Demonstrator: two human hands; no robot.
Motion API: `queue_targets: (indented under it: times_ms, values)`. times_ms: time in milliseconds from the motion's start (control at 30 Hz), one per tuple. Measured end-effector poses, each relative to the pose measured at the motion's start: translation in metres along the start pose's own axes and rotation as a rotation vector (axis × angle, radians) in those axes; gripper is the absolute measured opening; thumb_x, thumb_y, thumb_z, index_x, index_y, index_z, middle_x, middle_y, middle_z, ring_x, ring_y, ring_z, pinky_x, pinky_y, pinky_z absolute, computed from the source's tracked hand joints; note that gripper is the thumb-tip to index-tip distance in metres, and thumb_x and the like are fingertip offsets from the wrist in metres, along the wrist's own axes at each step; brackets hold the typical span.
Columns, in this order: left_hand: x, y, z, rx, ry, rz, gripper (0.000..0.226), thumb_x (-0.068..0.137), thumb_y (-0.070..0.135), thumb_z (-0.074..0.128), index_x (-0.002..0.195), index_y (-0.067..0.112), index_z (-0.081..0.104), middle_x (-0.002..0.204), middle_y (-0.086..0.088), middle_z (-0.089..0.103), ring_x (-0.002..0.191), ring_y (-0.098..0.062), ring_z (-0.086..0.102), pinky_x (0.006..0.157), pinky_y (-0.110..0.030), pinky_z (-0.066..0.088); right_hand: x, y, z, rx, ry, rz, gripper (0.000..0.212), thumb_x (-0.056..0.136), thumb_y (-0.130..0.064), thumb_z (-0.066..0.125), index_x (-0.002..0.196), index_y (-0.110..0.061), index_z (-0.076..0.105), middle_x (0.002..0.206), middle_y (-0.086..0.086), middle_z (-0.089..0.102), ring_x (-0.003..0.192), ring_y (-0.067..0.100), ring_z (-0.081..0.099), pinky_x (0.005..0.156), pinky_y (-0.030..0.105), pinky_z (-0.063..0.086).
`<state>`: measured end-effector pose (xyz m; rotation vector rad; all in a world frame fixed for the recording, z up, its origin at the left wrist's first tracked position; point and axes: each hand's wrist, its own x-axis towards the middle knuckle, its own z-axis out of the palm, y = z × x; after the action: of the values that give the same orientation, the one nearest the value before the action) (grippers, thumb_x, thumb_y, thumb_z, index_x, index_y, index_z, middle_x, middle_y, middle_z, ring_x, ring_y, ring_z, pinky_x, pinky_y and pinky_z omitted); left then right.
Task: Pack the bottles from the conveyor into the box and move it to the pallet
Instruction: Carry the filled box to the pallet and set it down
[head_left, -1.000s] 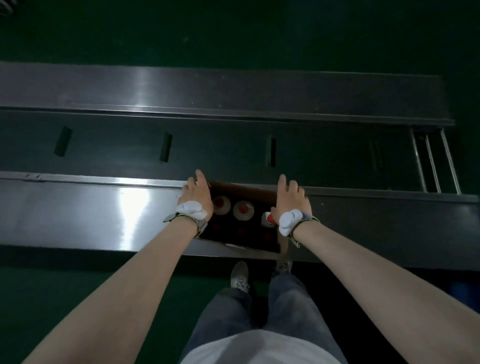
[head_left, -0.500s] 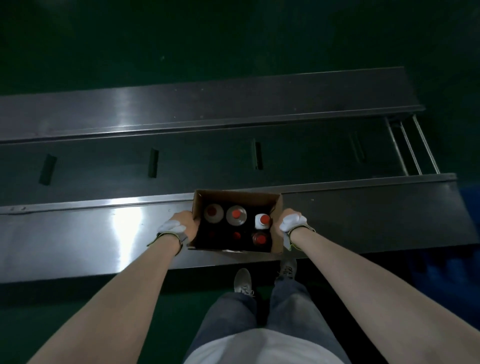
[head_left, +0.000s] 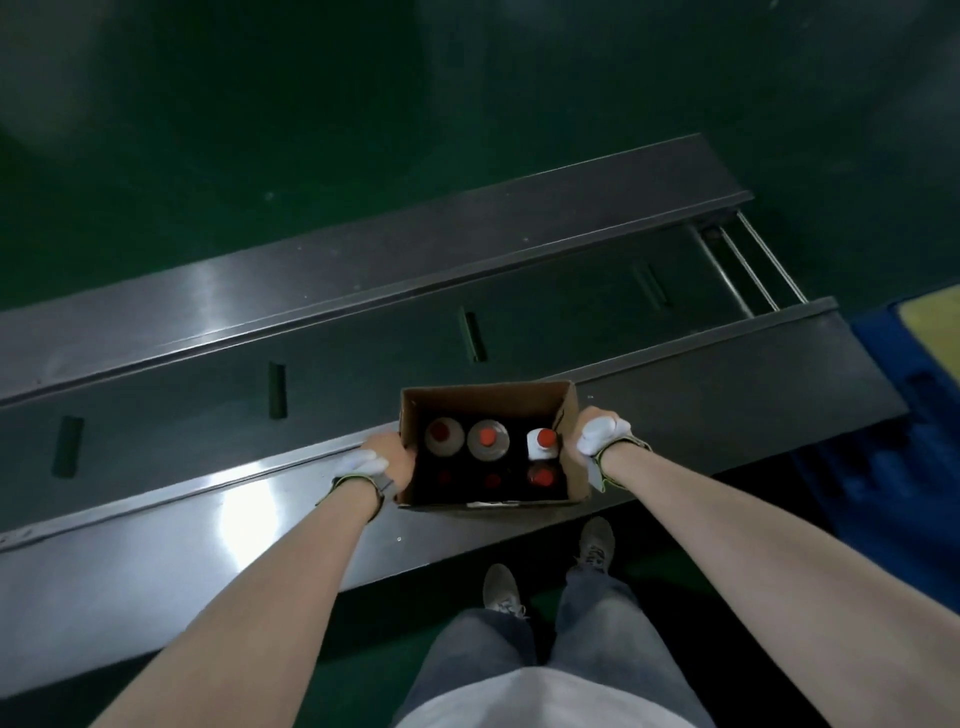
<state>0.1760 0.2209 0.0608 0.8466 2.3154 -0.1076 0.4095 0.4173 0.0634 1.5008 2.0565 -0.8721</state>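
An open cardboard box (head_left: 488, 402) is held above the near steel ledge of the conveyor (head_left: 156, 545). Inside stand several bottles with red caps (head_left: 487, 439), seen from above. My left hand (head_left: 382, 460) grips the box's left wall and my right hand (head_left: 597, 434) grips its right wall. Both hands wear white pads and wrist straps. The dark belt (head_left: 363, 358) beyond the box carries no bottles.
A blue pallet (head_left: 904, 415) with a yellowish sheet (head_left: 935, 327) on it lies at the right edge, past the conveyor's end rollers (head_left: 748, 265). Green floor lies all around. My legs and shoes (head_left: 501, 590) stand close to the conveyor's near side.
My hands went from resting on the box's top to gripping its sides. The box has come up off the ledge, and my view has turned right, bringing the pallet into sight.
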Motion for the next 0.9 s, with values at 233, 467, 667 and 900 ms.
queue_targets:
  times_ms: [233,467,667,900]
  values:
    - [-0.009,0.077,-0.016,0.012,0.008,0.007,0.044,0.096,0.053,0.048,0.079,0.019,0.068,0.074,0.002,0.068,0.060,-0.018,0.063,0.049,-0.024,0.038,-0.012,0.065,-0.038,0.042,0.073,0.076,0.020,0.091,-0.018,0.059,0.103,-0.006,0.070,0.101,0.007,0.062,0.110,0.027,0.067,0.074,0.025,0.042]
    - [-0.026,0.177,-0.017,0.006,-0.018,0.177,0.043,0.098,0.046,0.046,0.083,0.015,0.072,0.081,-0.006,0.073,0.071,-0.028,0.070,0.070,-0.035,0.055,-0.021,0.156,-0.079,0.188,0.153,0.172,0.042,0.095,-0.007,0.055,0.061,-0.019,0.034,0.068,-0.004,0.039,0.079,0.015,0.047,0.056,0.023,0.032]
    - [-0.052,0.296,-0.002,0.099,0.029,0.209,0.046,0.101,0.044,0.046,0.081,0.011,0.071,0.078,-0.007,0.074,0.070,-0.027,0.071,0.063,-0.030,0.049,-0.041,0.263,-0.125,0.294,0.103,0.158,0.046,0.098,0.006,0.042,0.061,-0.019,0.029,0.067,-0.002,0.031,0.065,0.012,0.036,0.066,0.024,0.030]
    - [-0.092,0.448,0.033,0.196,-0.019,0.293,0.040,0.104,0.033,0.049,0.088,0.008,0.075,0.082,-0.010,0.077,0.074,-0.029,0.074,0.072,-0.033,0.054,-0.081,0.401,-0.177,0.344,0.244,0.220,0.044,0.100,-0.005,0.044,0.059,-0.019,0.032,0.064,-0.003,0.036,0.054,0.009,0.030,0.051,0.021,0.025]
